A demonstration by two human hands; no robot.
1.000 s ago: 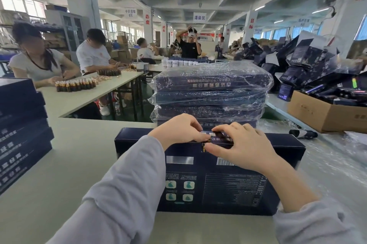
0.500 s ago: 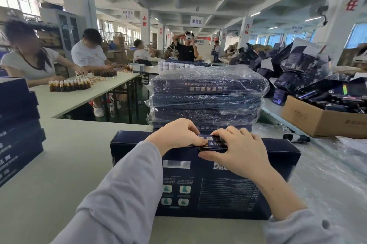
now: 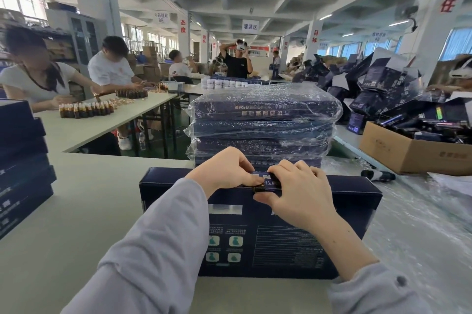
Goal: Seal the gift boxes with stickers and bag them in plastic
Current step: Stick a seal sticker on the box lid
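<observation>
In a busy packing hall, a dark blue gift box [image 3: 293,237] sits on the pale tabletop [image 3: 76,211] just before a stack of plastic-bagged boxes [image 3: 263,114], while the left hand [image 3: 224,173] and right hand [image 3: 298,193] meet at its far edge, curled fingers pinching a small sticker [image 3: 270,182] there.

Box [image 3: 293,242] flat on table [image 3: 76,211], centre; bagged stack [image 3: 263,124] just behind it, loose pile [image 3: 20,160] far left, carton [image 3: 408,155] back right.

Navy gift box [image 3: 293,244], pale green table [image 3: 76,206]
</observation>
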